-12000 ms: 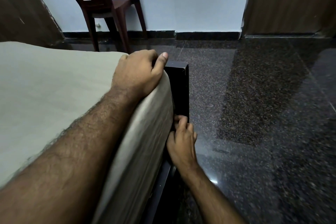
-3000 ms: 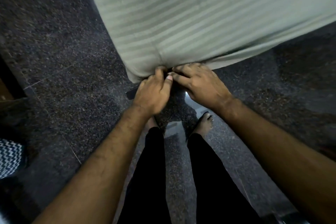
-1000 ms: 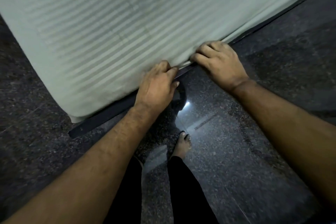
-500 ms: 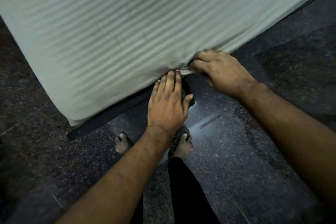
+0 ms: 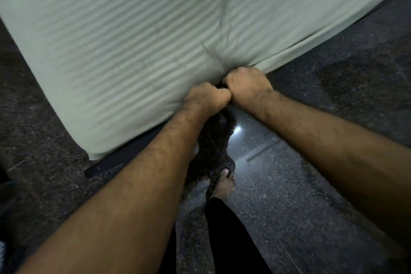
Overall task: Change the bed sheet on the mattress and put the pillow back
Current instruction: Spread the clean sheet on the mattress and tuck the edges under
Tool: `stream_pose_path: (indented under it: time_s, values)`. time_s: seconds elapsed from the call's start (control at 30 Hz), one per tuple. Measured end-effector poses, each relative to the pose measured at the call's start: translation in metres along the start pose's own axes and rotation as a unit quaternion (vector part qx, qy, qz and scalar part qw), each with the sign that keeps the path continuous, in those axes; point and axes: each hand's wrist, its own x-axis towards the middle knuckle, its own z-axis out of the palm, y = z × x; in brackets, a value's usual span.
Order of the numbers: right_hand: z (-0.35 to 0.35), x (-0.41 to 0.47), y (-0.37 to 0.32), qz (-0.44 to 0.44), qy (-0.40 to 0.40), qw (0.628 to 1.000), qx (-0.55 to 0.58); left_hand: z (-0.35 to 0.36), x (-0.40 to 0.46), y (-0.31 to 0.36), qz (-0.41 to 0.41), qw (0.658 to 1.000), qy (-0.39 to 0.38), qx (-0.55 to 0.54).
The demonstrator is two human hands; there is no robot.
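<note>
Both fists knuckle-to-knuckle at 12 o'clock — left hand, right hand bunching striped bed sheet edge, likely tucking under mattress.

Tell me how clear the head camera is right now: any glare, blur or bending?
Head view: dim overall; a bright glare spot on the polished floor just below the hands; soft motion blur on the striped sheet; wide-angle bending curves the bed's edges; left hand and right hand fairly sharp, both fists closed on the sheet's lower edge.
</note>
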Motion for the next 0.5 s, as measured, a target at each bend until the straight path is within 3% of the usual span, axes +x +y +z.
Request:
stream_pose_path:
  time_s: [0.07, 0.13, 0.2, 0.33, 0.43, 0.5]
  values:
    - [-0.02, 0.013, 0.0, 0.022, -0.121, 0.992, -0.004, 0.001, 0.002, -0.012, 0.028, 0.995, -0.068, -0.069]
    - [-0.031, 0.03, 0.007, -0.009, -0.223, 0.974, -0.027, 0.008, 0.003, -0.02, 0.057, 0.994, -0.065, -0.062]
    - [-0.031, 0.042, 0.013, -0.035, -0.239, 0.969, -0.047, 0.013, 0.006, -0.021, 0.059, 0.996, -0.038, -0.051]
    - [-0.01, 0.012, 0.017, -0.084, -0.088, 0.99, -0.066, 0.018, 0.013, -0.026, 0.093, 0.994, -0.023, -0.058]
    - [0.012, -0.03, 0.035, -0.134, 0.036, 0.99, -0.017, 0.018, 0.014, -0.029, 0.118, 0.992, -0.035, -0.031]
    - [0.015, -0.047, 0.048, -0.114, 0.096, 0.989, 0.001, 0.012, 0.008, -0.025, 0.112, 0.993, -0.028, -0.002]
